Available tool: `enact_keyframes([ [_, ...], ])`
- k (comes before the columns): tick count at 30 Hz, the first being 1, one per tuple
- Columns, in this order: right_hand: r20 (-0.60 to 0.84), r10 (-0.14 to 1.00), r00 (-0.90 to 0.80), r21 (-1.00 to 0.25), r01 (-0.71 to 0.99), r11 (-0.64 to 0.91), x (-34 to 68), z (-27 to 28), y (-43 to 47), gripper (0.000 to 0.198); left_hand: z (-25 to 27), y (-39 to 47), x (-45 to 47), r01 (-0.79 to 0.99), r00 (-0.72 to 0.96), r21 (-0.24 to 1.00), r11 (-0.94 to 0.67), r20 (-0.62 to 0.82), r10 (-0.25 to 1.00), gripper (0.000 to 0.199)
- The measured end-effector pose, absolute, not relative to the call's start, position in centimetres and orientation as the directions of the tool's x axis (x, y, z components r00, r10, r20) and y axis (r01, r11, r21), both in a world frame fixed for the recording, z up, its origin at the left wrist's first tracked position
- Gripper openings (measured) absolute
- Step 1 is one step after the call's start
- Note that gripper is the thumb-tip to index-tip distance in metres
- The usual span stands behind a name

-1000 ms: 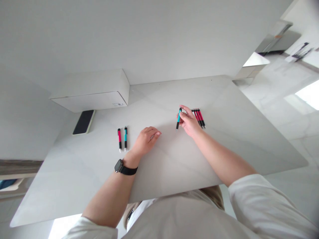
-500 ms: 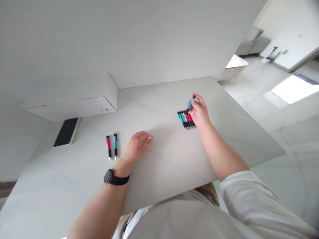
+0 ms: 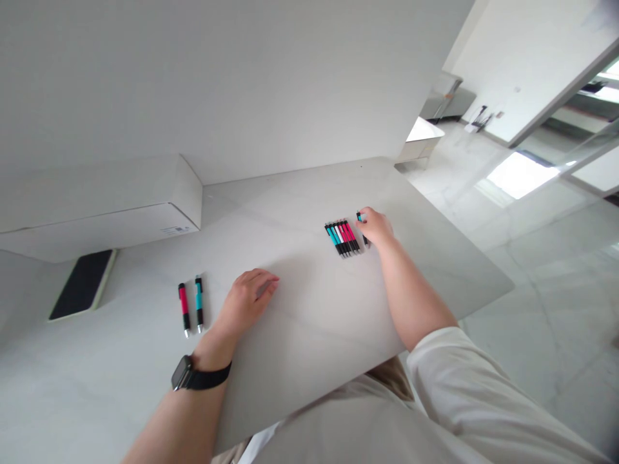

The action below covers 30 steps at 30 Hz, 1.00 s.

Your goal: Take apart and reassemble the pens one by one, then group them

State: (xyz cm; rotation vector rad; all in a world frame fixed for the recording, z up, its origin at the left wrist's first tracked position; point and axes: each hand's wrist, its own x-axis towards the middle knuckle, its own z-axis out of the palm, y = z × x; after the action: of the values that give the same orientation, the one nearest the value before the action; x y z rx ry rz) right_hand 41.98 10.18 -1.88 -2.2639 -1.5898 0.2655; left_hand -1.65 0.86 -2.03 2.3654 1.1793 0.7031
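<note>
My right hand (image 3: 376, 225) grips a teal and black pen (image 3: 366, 240) low at the table, a small gap to the right of a row of pens; its fingers cover the pen's middle. The row of pens (image 3: 342, 239) lies side by side, with teal ones at the left, a white one, then red ones, all with black grips. My left hand (image 3: 246, 298) rests on the table with nothing in it, fingers loosely bent and thumb apart. Left of it lie a teal pen (image 3: 199, 303) and a red pen (image 3: 184, 309), nearly parallel and not touching.
A white box (image 3: 186, 193) stands against the wall at the back left. In front of it lies a dark phone (image 3: 82, 283) with a pale edge. The light table (image 3: 309, 348) ends at the right above a shiny tiled floor (image 3: 532, 290).
My right hand has lowered the teal pen from above the row to the table at the row's right. My left hand stays resting. The whole view has shifted a little.
</note>
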Motion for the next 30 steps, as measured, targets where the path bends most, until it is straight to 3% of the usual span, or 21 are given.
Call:
enact_keyframes([
  [6, 0.009, 0.955, 0.296, -0.353, 0.895, -0.273, 41.3, -1.7, 9.9, 0.041, -2.0, 0.9, -1.6, 0.615, 0.515, 0.554, -0.561, 0.257, 0.818, 0.023],
  [14, -0.018, 0.956, 0.293, -0.345, 0.896, -0.28, 40.6, -0.8, 9.6, 0.024, -2.0, 0.9, -1.4, 0.612, 0.512, 0.555, -0.563, 0.263, 0.817, 0.022],
  [30, -0.011, 0.951, 0.308, -0.329, 0.897, -0.294, 40.4, -0.5, 9.7, 0.022, -2.0, 0.7, -1.2, 0.618, 0.495, 0.562, -0.549, 0.264, 0.828, 0.021],
])
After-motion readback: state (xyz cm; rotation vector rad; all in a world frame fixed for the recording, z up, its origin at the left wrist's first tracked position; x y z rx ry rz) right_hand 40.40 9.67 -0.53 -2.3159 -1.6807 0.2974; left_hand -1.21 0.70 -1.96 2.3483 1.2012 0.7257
